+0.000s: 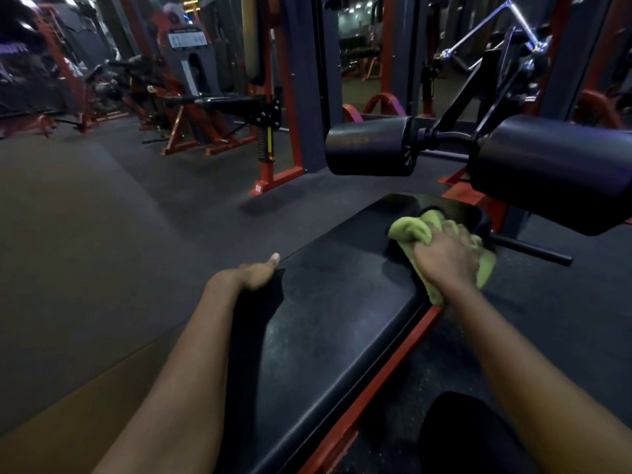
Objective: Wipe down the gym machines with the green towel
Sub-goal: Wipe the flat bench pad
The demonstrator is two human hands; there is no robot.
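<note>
Towel contact on a padded gym bench, seen from the head camera. Right hand (444, 260) clamps a bunched green towel (408, 230) and holds it down on the black bench pad (328, 319), at the pad's far end and close to its right edge. Folds of cloth spill out ahead of the knuckles, to their right, and back under the wrist, where the towel overhangs the pad's side. The fingers are curled into the cloth, though blur hides their exact lie. Left hand (254, 275) rests on the pad's left edge, nearer the person than the right hand and well apart from it. Its thumb (273, 260) lies straight along the top of the edge, while the other fingers pass over the side out of sight, so whether they curl round the edge cannot be told. Both forearms are bare and reach forward from the bottom of the view. A red frame rail (386, 367) runs beside the pad on its right. Two black cylindrical roller pads (371, 147) sit above the bench's far end on a dark arm, the right one (554, 172) nearer the camera, and a black bar (533, 249) juts out to the right just beyond the towel. Dark rubber floor (119, 217) surrounds the bench, and further red-framed machines (191, 107) stand in the dim background at left.
</note>
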